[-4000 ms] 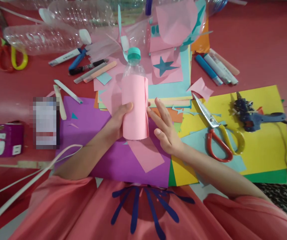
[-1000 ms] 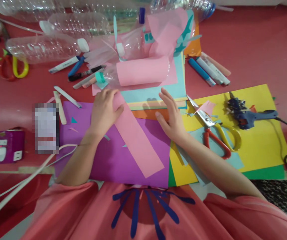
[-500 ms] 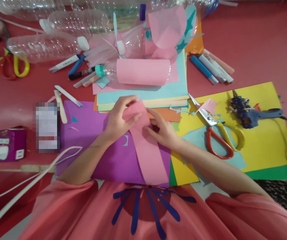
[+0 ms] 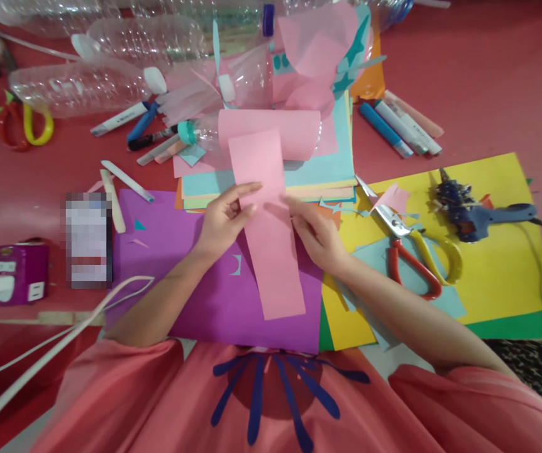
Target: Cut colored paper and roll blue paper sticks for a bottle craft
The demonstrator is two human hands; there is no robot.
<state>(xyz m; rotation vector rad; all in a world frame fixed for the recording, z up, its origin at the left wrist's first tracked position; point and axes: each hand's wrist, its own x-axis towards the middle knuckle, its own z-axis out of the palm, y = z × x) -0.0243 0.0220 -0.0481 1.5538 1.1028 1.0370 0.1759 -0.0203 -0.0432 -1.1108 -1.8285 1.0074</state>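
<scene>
Strip: long flat pink paper strip point(image 4: 275, 251) over the purple paper sheet point(image 4: 195, 302); top overlaps the pink-wrapped clear bottle point(image 4: 299, 129) in my feed, contact unclear
Left hand point(image 4: 219, 223): thumb and fingers pinching its left edge, probably steadying floppy paper
Right hand point(image 4: 320, 236): fingers curled narrow at the right edge, can't tell if gripping
Forearms: both angled inward

No text or numbers can be read.
</scene>
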